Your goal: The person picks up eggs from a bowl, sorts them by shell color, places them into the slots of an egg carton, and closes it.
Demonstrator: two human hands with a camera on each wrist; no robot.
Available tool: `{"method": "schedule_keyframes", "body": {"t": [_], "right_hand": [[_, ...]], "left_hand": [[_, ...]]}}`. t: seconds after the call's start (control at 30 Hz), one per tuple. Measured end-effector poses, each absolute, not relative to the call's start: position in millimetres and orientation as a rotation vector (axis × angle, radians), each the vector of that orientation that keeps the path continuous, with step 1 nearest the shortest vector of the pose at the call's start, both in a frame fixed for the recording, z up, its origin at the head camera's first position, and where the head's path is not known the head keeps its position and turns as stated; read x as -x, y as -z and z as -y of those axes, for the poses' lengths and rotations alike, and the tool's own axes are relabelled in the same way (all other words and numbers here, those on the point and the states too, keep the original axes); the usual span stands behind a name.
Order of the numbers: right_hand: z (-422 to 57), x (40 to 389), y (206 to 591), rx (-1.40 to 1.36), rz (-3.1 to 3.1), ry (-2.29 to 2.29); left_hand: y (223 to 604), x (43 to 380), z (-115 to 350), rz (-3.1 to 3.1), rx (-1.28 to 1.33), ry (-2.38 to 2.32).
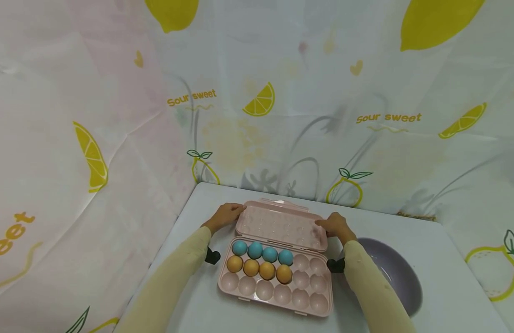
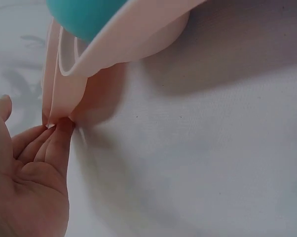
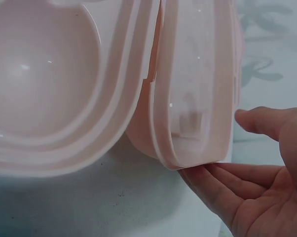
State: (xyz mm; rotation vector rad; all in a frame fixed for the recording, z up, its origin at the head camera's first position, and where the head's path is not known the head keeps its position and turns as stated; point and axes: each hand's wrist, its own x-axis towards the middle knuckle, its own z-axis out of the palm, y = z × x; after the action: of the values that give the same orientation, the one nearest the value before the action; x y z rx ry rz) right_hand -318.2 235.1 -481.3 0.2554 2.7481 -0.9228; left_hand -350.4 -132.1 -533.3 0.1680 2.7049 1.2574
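Observation:
A pale pink plastic egg box (image 1: 273,298) stands on the table, its long side toward me. Turquoise balls (image 1: 255,250) fill part of its back row, and orange-yellow balls (image 1: 267,270) sit in the row before it. The box's lid (image 1: 281,224) is swung back behind the tray, its inside facing up. My left hand (image 1: 225,216) touches the lid's left end with straight fingertips, the thumb held apart in the left wrist view. At the lid's right end, my right hand (image 1: 337,227) has extended fingers against the lower edge; its thumb tip (image 3: 241,117) is beside the outer edge.
A grey-purple bowl (image 1: 396,273) stands right of the box, partly behind my right sleeve. The white table (image 1: 452,273) meets a lemon-printed sheet (image 1: 257,138) at the back and left. Empty cups (image 1: 300,280) occupy the box's front row and right end.

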Motion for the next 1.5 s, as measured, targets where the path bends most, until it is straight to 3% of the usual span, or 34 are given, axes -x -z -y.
{"method": "schedule_keyframes", "body": {"t": [0.4, 0.93, 1.5], "right_hand": [[-230.5, 316.4, 476.0, -0.302, -2.663, 1.087], [-238.3, 315.4, 478.5, -0.208, -2.877, 0.854], [-248.8, 293.4, 458.9, -0.106, -2.995, 1.128]], "left_hand": [[519.6, 360.3, 128.4, -2.581, -0.009, -1.439], [501.5, 354.1, 125.7, -2.416, 0.128, -1.687], [475.6, 333.1, 130.6, -2.197, 0.054, -2.004]]}}
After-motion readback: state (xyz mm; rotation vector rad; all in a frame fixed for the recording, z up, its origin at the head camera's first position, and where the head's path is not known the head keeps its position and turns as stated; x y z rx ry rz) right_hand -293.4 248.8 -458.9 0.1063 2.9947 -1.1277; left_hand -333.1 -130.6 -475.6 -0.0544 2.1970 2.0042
